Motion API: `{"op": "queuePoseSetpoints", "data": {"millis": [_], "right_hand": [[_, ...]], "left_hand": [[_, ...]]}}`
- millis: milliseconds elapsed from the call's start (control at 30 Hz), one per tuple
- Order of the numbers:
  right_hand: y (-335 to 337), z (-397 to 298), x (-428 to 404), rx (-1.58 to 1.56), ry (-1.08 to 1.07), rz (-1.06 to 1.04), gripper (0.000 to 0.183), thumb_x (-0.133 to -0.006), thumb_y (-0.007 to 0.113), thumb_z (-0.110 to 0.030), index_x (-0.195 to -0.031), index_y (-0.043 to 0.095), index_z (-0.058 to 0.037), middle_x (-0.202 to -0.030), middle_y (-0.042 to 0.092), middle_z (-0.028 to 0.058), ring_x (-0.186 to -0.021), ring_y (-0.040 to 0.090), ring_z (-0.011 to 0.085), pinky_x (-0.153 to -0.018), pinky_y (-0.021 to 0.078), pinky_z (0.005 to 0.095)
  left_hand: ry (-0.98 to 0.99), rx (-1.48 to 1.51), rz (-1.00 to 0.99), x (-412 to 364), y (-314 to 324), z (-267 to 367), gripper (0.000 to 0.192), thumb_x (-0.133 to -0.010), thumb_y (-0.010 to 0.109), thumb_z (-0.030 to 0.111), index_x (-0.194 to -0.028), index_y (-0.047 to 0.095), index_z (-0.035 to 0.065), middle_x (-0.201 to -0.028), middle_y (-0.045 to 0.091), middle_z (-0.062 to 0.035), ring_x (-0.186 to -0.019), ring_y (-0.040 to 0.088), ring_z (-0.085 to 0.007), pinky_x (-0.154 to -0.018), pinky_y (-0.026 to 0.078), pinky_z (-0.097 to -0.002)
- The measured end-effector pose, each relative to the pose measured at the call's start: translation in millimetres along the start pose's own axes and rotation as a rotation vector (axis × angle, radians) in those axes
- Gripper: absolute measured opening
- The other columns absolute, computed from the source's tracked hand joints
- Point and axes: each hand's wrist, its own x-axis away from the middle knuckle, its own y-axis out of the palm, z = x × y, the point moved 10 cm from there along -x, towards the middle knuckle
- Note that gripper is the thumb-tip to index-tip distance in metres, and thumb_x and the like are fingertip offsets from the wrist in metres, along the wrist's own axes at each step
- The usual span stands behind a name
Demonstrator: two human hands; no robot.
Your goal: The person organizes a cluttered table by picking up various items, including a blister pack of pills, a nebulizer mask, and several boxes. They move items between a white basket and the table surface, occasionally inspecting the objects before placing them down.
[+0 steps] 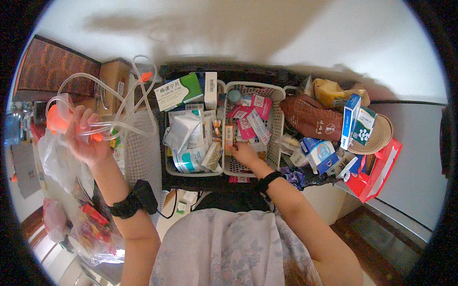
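Observation:
My left hand [87, 137] is raised at the left, its fingers closed around looped clear plastic tubing [103, 84] with orange fittings and a larger orange piece [55, 118]. Lower at the centre, my right hand [245, 154] reaches into the right white plastic basket [281, 143]; its fingertips touch a small orange-and-white box [229, 137] standing along the basket's left wall. Whether they grip it, I cannot tell. Pink packets [263, 106] and a clear wrapped item [259, 127] lie in the same basket. The left white basket [195, 174] holds medicine boxes, a silvery pouch [182, 132] and a patterned packet [213, 157].
A green-and-white medicine box [179, 91] rests atop the left basket. To the right are a brown bag [311, 118], blue-and-white boxes [320, 153], a woven hat or basket [381, 134] and a red paper bag [381, 171]. Clear plastic bags [59, 161] hang at the left.

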Motion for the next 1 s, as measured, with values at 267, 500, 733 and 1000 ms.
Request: {"op": "queuePoseSetpoints", "data": {"millis": [267,500,733,1000], "right_hand": [[-43,-17,-15,-0.192,-0.14,0.298,0.05,-0.076,0.056,-0.028,-0.12,0.04,-0.0092,-0.106,0.051,0.0217,-0.1,0.049,0.0353,-0.083,0.04,0.0406],[-16,-5,-13,-0.162,-0.045,0.224,0.044,-0.078,0.054,-0.029,-0.115,0.043,-0.0082,-0.101,0.054,0.0222,-0.092,0.052,0.0363,-0.078,0.0417,0.0405],[-109,-1,11,-0.052,0.109,0.601,0.039,-0.077,0.051,-0.031,-0.108,0.05,-0.0067,-0.11,0.049,0.0213,-0.1,0.048,0.0361,-0.083,0.0407,0.0415],[-169,-34,-8,0.254,-0.286,0.944,0.013,-0.074,0.054,-0.012,-0.082,0.058,-0.0022,-0.085,0.056,0.0137,-0.076,0.053,0.0322,-0.069,0.0428,0.0387]], "left_hand": [[0.005,-0.028,0.039,0,-1,0,0.045,-0.073,0.049,0.003,-0.115,0.032,0.0007,-0.082,0.04,-0.0048,-0.067,0.039,-0.0103,-0.066,0.038,-0.0266],[0.02,-0.068,0.053,0,-13,3,0.05,-0.073,0.049,0.003,-0.119,0.03,0.0007,-0.082,0.04,-0.0048,-0.067,0.039,-0.0105,-0.065,0.037,-0.0264],[-0.008,-0.014,0.019,1,-5,0,0.046,-0.074,0.048,0.004,-0.117,0.031,-0.0004,-0.083,0.04,-0.0052,-0.066,0.038,-0.0106,-0.066,0.038,-0.0267],[-0.013,-0.015,0.026,1,-13,1,0.047,-0.074,0.049,0.006,-0.117,0.031,-0.0009,-0.084,0.04,-0.0065,-0.066,0.038,-0.0109,-0.065,0.038,-0.0267]]}}
